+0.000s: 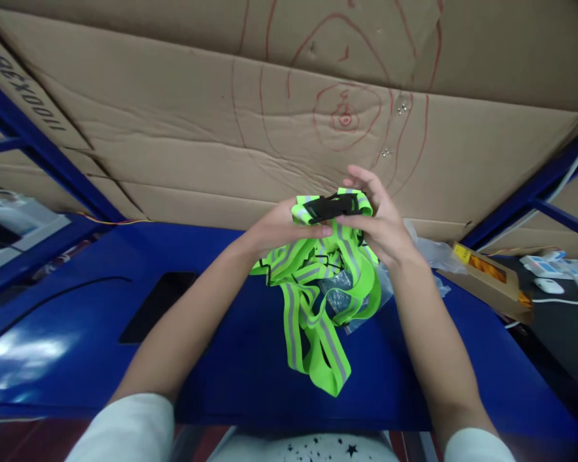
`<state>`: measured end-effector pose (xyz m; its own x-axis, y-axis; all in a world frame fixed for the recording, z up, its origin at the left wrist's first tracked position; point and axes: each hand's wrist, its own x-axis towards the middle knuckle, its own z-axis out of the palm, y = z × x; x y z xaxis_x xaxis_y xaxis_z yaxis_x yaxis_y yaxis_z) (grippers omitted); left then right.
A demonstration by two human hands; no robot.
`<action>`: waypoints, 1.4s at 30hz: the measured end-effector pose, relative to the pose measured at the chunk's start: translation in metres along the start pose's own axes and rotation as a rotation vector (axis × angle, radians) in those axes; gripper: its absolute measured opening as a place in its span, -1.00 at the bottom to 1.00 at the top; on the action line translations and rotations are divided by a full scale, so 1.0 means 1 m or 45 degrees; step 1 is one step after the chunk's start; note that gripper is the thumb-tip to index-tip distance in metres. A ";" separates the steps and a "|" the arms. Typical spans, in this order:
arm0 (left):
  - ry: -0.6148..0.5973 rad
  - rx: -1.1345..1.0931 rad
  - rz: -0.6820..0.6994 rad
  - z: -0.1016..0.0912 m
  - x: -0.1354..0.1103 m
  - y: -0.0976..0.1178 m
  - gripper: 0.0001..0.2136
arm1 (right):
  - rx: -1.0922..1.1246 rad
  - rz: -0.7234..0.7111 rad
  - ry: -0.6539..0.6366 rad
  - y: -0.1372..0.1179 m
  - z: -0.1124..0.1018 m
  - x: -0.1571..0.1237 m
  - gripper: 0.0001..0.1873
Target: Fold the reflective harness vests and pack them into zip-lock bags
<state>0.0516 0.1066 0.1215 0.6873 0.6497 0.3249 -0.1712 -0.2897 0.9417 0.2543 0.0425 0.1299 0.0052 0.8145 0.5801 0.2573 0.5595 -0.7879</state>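
Observation:
A neon green reflective strap vest [318, 301] with grey stripes hangs in a bundle above the blue table [101, 333]. At its top is a black plastic buckle [332, 206]. My left hand [279, 228] pinches the strap at the buckle's left end, fingers closed. My right hand [383, 221] grips the buckle's right end, fingers curled over it. A clear plastic bag [361, 301] lies under the straps, partly hidden by them.
A large cardboard sheet [197, 128] with red pen circles stands behind the table. Blue metal frame posts [33, 151] rise on both sides. A small brown cardboard box [491, 276] lies at the right. A dark rectangular patch [157, 305] sits in the tabletop at the left.

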 end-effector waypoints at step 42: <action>0.391 -0.350 0.176 0.013 0.006 -0.022 -0.66 | 0.094 0.327 -0.074 0.016 -0.005 -0.011 -0.51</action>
<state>0.0687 0.1078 0.1016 0.4096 0.8090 0.4217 -0.4572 -0.2180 0.8623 0.2633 0.0415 0.1124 0.0054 0.9373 0.3485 0.1837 0.3417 -0.9217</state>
